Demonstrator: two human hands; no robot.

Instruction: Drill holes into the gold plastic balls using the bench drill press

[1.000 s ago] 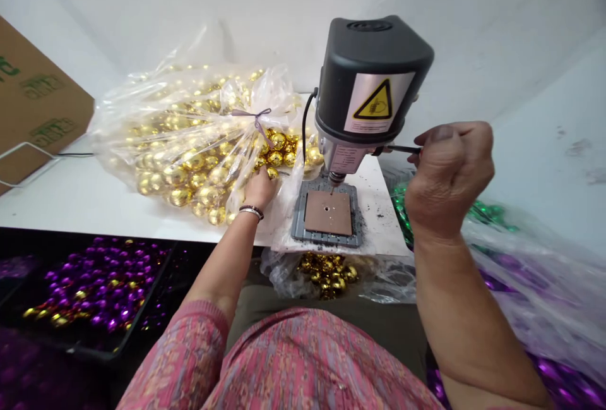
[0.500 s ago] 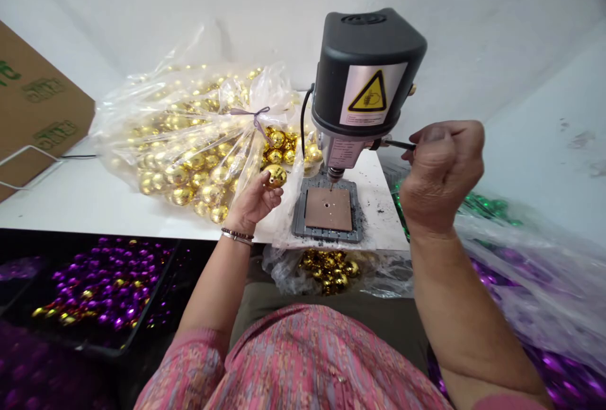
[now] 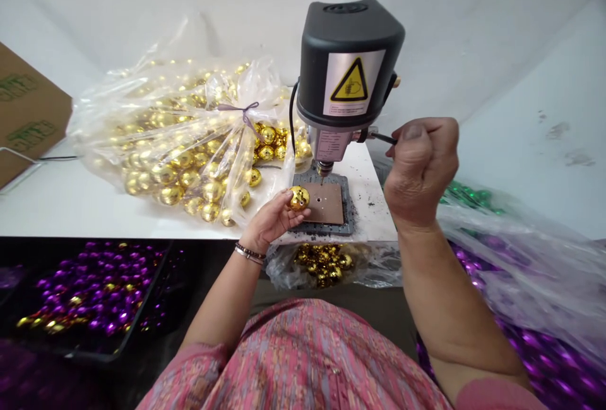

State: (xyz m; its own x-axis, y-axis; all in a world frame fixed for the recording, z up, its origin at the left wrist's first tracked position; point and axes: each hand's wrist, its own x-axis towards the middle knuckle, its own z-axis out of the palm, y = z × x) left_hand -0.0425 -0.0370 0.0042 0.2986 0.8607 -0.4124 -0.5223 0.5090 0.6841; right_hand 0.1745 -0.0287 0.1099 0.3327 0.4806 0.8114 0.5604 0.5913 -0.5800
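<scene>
From where I stand, the left hand [image 3: 279,219] pinches one gold ball [image 3: 299,198] between thumb and fingers, over the near-left part of the brown plate [image 3: 331,203]; whether ball and plate touch, I can't tell. That fingertip hold seems meant to steer the ball while leaving its top uncovered. The right hand [image 3: 421,167] is closed round the lever [image 3: 384,138] of the drill press [image 3: 350,56], presumably to govern the bit [image 3: 322,179], just beyond the left fingertips. On the counter [image 3: 28,217], left of and beyond the left hand, lies a tied plastic bag [image 3: 175,141], likely put there for easy reach.

Counting: one ball held, one press, one plate, one ribbon [image 3: 243,108] on the bag, two bracelets [image 3: 250,252] on the left wrist. The bagged balls are too many to count, as are the purple balls [image 3: 97,287] in a tray, lower left of the left hand.
</scene>
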